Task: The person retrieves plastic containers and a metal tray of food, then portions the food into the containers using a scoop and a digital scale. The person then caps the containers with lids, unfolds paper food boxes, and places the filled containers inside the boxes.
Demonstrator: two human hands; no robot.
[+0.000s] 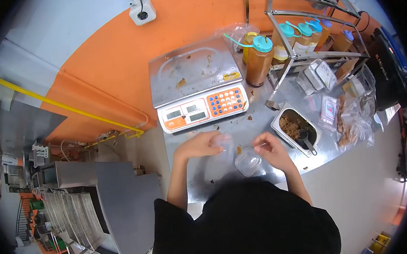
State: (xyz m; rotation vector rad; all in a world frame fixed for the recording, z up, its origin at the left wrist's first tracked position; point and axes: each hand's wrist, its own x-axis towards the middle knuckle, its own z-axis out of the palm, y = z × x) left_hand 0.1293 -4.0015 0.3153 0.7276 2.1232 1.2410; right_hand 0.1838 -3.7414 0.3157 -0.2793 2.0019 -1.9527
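My left hand (203,144) is closed on a clear plastic piece (227,149), thin and see-through, above the steel table. Beside it, my right hand (268,147) is at the upper right edge of a small clear plastic container (248,162); its fingers are bent, and whether they grip the rim cannot be made out. To the right of that hand stands a metal tray (278,124) holding brown crumbly food (289,127) and a dark scoop (306,141). A digital scale (199,82) with a stained steel plate lies beyond my left hand.
Sauce bottles with teal caps (258,65) stand at the back by a metal rack (286,71). A fork (273,104) lies behind the tray. Clear containers (317,77) and bagged food (353,120) are on the right. Brown crumbs dot the steel table (200,173).
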